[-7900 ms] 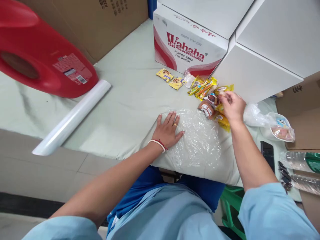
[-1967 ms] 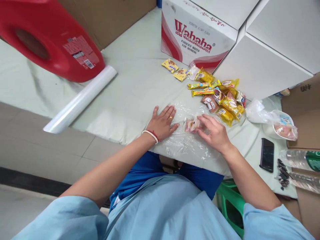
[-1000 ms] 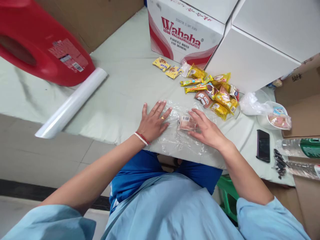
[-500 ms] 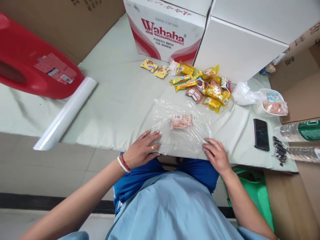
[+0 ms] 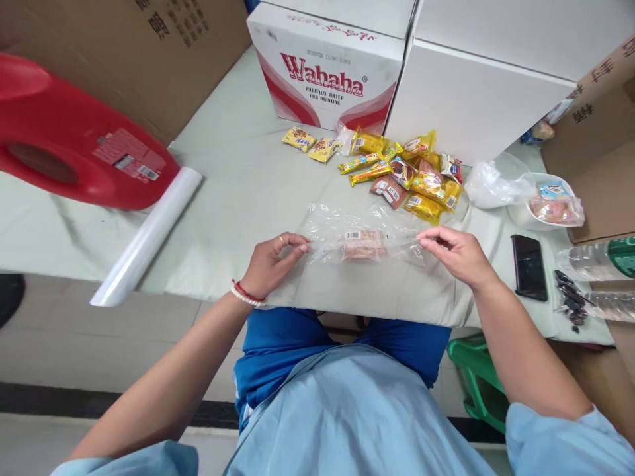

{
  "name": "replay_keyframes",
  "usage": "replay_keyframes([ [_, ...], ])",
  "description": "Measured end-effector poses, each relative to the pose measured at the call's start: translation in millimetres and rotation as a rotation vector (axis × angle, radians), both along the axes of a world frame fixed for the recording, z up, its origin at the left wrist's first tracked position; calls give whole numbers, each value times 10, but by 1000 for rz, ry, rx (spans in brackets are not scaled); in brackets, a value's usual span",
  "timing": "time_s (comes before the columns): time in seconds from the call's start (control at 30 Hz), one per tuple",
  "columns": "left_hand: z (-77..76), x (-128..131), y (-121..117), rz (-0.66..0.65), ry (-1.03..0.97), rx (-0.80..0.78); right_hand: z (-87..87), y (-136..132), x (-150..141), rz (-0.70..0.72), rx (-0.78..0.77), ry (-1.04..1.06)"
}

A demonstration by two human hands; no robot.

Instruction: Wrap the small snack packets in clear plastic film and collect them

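A sheet of clear cling film (image 5: 342,225) lies on the pale green table cover (image 5: 238,192), with a pink wrapped snack (image 5: 363,243) in its middle. My left hand (image 5: 272,262) pinches the film's near left edge and my right hand (image 5: 456,252) pinches its near right edge. Both hold that edge lifted and folded over the snack. A pile of yellow and brown snack packets (image 5: 407,178) sits just beyond the film.
A film roll (image 5: 149,235) and a red jug (image 5: 74,149) lie at the left. A Wahaha box (image 5: 327,73) and white boxes (image 5: 476,99) stand behind. A phone (image 5: 528,266), a plastic bag (image 5: 491,188), a bowl (image 5: 546,211) and bottles (image 5: 610,261) are at the right.
The right hand set the pink snack on the film, then both hands slid to the film's near edge, pinched it and lifted it forward over the snack.
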State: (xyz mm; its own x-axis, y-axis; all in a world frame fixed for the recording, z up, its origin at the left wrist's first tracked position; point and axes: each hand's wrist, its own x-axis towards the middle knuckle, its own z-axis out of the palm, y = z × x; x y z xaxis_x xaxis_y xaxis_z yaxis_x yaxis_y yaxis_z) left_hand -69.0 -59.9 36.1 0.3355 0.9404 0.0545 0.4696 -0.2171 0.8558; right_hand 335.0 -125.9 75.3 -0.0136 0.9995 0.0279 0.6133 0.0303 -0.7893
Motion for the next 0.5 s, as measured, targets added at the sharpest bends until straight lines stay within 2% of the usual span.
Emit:
replay_keyframes([
  [0.1, 23, 97, 220, 62, 41, -39, 1, 371, 28, 13, -99, 32],
  [0.23, -67, 204, 341, 69, 126, -98, -197, 613, 59, 30, -182, -43],
  [0.33, -144, 259, 328, 39, 236, -55, -397, 617, 56, 26, -234, -192],
  [0.4, -172, 283, 296, 36, 280, 1, -471, 571, 35, 40, -219, -310],
  [0.5, -187, 302, 250, 71, 293, 35, -400, 467, -70, 40, -44, -518],
])
